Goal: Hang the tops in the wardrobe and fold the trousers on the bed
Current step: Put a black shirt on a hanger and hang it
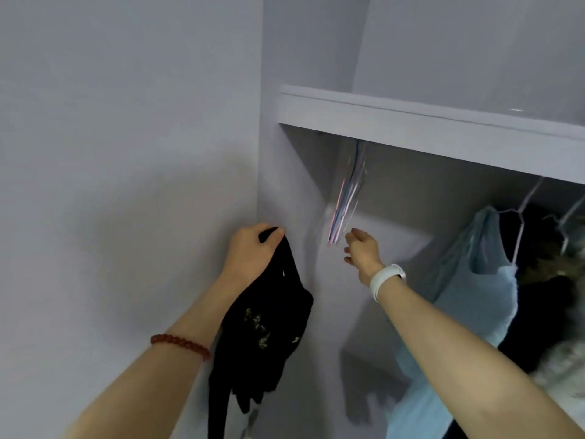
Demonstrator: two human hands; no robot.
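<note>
black top: bunched in the left hand, hanging limp down past the forearm, in front of the wardrobe's left side panel. Not on a hanger yet.
left hand: fingers and thumb curled tight round a gathered edge of the top (which edge, collar or hem, can't tell). Red bead bracelet on that wrist.
right hand: reaching up toward the bundle of empty hangers, fingers loosely curled, nothing visibly in them. Fingertips just beside the bundle's lower ends; contact can't be confirmed, the hangers are motion-blurred. White watch band on the wrist.
hangers: thin, pastel, several bunched together, hanging under the shelf at the left end of the wardrobe. Rail itself hidden by the shelf front.
already hung: light blue top on a wire hanger to the right, darker garments beyond it (blurred).
handling, top: judged light, soft, zero stiffness; drapes and folds on itself, printed patch on front. Won't hold shape, so it needs two hands or a hanger fed through the neck. Best grab looks like the shoulder seams or collar, not the bunched middle.
handling, hangers: judged light, thin, springy, likely to tangle. Take one by the hook or neck and separate it from the rest (pulling low down probably drags several).
risk: the top slipping off a smooth thin hanger if not centred.
</note>
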